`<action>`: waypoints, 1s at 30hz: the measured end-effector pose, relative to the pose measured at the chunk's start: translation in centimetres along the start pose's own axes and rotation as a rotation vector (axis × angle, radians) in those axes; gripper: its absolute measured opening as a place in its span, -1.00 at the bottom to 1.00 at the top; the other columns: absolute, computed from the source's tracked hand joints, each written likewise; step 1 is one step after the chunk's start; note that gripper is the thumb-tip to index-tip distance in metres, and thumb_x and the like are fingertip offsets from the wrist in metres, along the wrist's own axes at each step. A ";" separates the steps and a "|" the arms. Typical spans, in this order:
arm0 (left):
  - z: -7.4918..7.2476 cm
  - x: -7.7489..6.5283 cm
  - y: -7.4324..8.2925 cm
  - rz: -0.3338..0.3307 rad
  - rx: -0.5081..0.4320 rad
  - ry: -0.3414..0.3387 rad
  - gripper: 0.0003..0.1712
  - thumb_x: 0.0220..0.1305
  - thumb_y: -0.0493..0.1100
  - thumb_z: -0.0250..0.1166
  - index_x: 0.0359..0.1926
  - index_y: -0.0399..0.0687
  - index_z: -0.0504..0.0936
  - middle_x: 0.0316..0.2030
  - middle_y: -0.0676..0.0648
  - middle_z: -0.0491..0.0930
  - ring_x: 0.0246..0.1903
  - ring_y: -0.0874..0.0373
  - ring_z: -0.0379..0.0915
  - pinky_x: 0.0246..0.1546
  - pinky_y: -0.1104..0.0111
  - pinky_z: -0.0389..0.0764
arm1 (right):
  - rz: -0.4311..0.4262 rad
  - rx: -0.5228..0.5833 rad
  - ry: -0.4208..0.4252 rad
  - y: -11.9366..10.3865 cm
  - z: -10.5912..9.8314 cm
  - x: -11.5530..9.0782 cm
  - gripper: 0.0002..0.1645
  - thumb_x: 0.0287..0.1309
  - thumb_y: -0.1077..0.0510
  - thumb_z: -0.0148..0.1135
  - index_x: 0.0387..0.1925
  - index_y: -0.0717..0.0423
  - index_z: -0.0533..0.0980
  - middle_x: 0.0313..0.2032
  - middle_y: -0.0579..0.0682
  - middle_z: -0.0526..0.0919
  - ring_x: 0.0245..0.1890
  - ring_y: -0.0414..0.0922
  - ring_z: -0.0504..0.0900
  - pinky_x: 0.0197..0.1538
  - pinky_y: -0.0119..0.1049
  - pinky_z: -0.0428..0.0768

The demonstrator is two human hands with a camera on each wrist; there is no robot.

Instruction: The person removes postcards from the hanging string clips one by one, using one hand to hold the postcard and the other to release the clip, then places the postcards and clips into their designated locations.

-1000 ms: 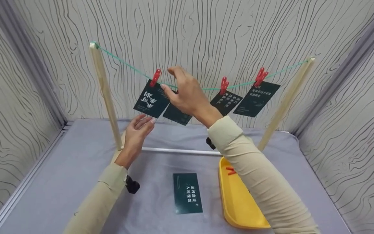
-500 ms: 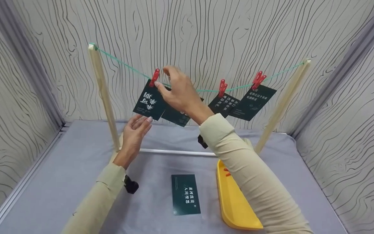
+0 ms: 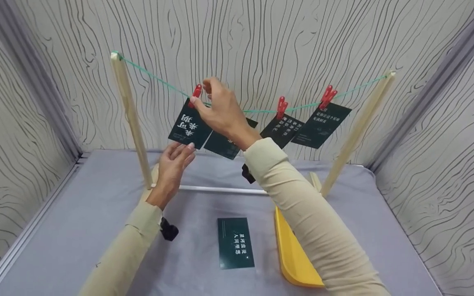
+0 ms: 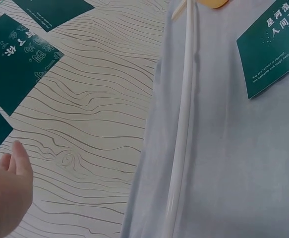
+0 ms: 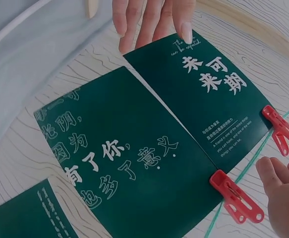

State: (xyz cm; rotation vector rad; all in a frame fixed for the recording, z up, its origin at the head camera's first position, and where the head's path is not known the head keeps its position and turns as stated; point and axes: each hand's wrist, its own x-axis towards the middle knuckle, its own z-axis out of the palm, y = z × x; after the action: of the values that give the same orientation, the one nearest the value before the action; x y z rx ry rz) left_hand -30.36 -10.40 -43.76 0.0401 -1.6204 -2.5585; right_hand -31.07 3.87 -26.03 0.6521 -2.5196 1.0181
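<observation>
Head: dark-green rectangular printed paper card [image 3: 189, 125] hung from green cord [image 3: 150, 75] by red plastic clothespin [image 3: 197, 90]. Card could be dropped if clothespin is squeezed with lower edge unsupported; neighbouring dark-green card [image 3: 224, 142] could be knocked by right hand [image 3: 222, 109]. Right hand poised at clothespin, thumb and forefinger apart; left hand [image 3: 171, 168] placed at card's lower edge.

Left wrist: left fingertips [image 4: 19, 147] seen near card corner; pinch cannot be told.

Right wrist: one left fingertip overlapped on card front, digits slightly spread; right fingertips [image 5: 266, 168] seen just short of clothespin, nothing gripped.
</observation>
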 end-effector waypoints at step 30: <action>0.4 -0.2 1.0 -0.010 -0.015 0.002 -0.38 0.40 -0.26 0.16 0.38 -0.33 0.18 0.24 -0.30 0.40 0.10 -0.04 0.56 0.16 0.23 0.60 | 0.035 0.159 0.060 0.4 1.0 0.5 -0.58 0.40 0.04 0.12 0.22 0.04 0.43 0.01 -0.07 0.67 0.05 -0.24 0.59 0.14 -0.39 0.56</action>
State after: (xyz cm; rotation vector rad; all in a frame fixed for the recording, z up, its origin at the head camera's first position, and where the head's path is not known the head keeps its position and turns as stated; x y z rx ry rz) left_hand -30.13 -10.48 -42.67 0.0503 -1.6042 -2.5768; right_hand -31.86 3.31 -26.70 0.6139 -2.4244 1.2411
